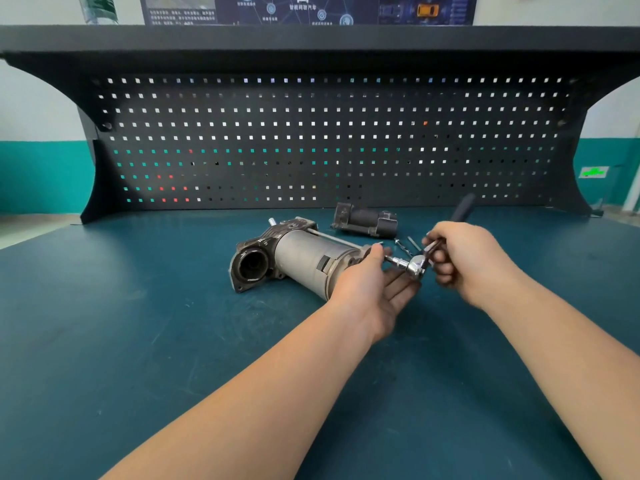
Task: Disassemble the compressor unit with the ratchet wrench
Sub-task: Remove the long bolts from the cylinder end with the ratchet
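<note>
Dark motor part (365,220) behind compressor (304,256)

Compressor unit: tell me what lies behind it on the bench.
Behind the compressor unit lies a dark detached housing part, near the pegboard. Loose long bolts lie to its right. The right hand hides whatever is farther right.

Head-worn view, forward and down.
</note>
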{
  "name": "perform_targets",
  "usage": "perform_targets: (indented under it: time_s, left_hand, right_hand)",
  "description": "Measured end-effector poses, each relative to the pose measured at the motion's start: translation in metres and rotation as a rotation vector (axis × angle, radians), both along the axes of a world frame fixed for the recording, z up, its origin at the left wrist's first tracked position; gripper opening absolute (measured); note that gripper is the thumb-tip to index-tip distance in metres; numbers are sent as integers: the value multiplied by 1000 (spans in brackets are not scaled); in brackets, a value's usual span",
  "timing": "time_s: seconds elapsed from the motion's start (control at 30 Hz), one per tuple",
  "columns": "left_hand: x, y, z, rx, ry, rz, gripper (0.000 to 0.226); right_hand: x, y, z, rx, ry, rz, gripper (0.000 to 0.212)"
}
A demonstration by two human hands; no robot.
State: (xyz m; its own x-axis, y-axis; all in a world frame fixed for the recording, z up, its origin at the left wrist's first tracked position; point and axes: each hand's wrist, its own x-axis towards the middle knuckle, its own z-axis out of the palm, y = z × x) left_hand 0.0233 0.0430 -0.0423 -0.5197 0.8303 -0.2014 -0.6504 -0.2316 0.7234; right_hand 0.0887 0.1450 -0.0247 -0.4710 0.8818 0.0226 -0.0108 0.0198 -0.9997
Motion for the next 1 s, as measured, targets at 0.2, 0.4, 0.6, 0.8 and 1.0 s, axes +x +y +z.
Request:
perform_targets:
  time_s: [0.2, 0.4, 0.6, 0.8, 1.0]
  left_hand:
    - [12, -4, -5, -37, 36, -164, 18]
    - [25, -9, -4, -51, 119, -419, 18]
    - [46, -19, -4, -53, 170, -677, 35]
    - [62, -26, -8, -64, 269, -871, 42]
    - [47, -14, 13, -161, 401, -609, 36]
  right_hand:
    - [11, 11, 9, 259, 137, 51, 18]
    - [60, 44, 18, -45, 168, 1000, 21]
    - [78, 45, 20, 110, 318, 1501, 26]
    - [83, 48, 27, 179, 410, 1711, 27]
    - [88, 60, 20, -11, 418, 1536, 11]
